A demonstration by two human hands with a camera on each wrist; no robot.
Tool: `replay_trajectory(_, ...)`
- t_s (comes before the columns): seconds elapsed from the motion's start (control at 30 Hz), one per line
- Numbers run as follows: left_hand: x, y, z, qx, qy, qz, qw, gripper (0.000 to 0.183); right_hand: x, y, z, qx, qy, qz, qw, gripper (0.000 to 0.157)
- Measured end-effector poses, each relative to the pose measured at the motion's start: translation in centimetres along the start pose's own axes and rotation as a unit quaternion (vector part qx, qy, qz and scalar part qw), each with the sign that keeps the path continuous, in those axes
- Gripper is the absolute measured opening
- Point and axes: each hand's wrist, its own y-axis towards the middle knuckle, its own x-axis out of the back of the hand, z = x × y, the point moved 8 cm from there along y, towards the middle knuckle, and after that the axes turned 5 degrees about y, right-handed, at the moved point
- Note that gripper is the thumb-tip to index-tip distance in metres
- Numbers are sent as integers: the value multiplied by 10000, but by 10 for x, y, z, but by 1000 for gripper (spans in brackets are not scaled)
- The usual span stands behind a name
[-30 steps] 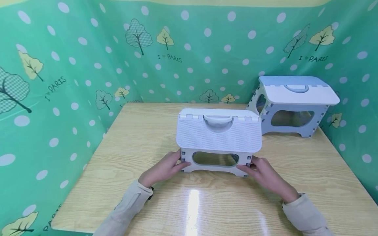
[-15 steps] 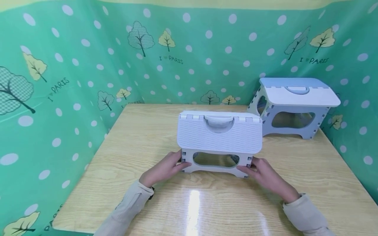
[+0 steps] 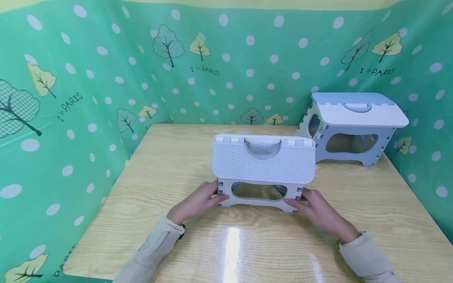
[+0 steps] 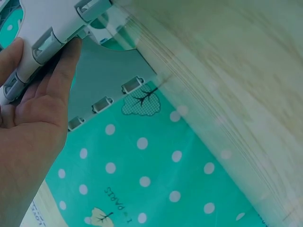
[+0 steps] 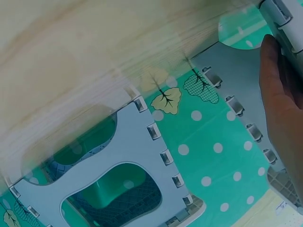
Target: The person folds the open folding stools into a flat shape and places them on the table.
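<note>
A pale folding step stool (image 3: 263,167) stands on the table in front of the person. Its textured seat slopes toward the viewer, with a rounded handle slot at the top edge. My left hand (image 3: 196,200) grips its left side low down, thumb across the front leg panel and fingers behind. On the opposite side my right hand (image 3: 318,208) holds the leg panel the same way. In the left wrist view the fingers wrap the hinged leg edge (image 4: 52,38). The right wrist view shows only part of the right hand (image 5: 284,109) against the stool.
A second step stool (image 3: 371,118), blue and white, stands unfolded at the back right, close behind the held one. Green dotted cloth (image 3: 226,90) hangs around the back and sides of the wooden table (image 3: 170,157).
The held stool's seat has tipped slightly toward me, its rear edge sitting a little lower in view. Both hands keep their grip in the same place.
</note>
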Motion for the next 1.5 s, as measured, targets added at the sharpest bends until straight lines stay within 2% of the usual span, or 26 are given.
replay_trajectory(0.3,-1,0,-1,32,-31,-10,10000,60,-1,-1,1,3,8,8,10000,35)
replay_trajectory(0.63,-1,0,0,94,42,-37,9999,55,0,-1,2,-74,-26,17,10000,33)
replay_trajectory(1.23,-2,-1,-2,113,208,-55,9997,56,-1,-2,3,100,-163,-58,9998,33)
replay_trajectory(1.5,-2,-1,-2,107,205,-60,9997,57,-2,-2,3,4,4,-1,10000,36)
